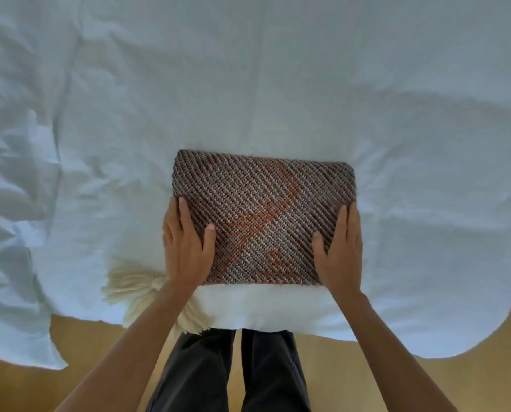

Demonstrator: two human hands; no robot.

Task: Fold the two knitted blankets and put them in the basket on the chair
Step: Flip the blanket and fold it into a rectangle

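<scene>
While the folded brown knitted blanket (263, 215) lies flat on the white bedding (278, 84), near the bed's front edge, it sits atop a cream blanket (263, 304) w/ tassels (132, 288) sticking out at its L side. The left hand (186, 251) rests against the brown blanket's L edge & the right hand (340, 251) against its R edge, both w/ fingers straight & together, thumbs spread onto the top face, nothing curled round it. Dark trousers (200, 376) & a wood floor (367, 382) show below the bed edge.
</scene>
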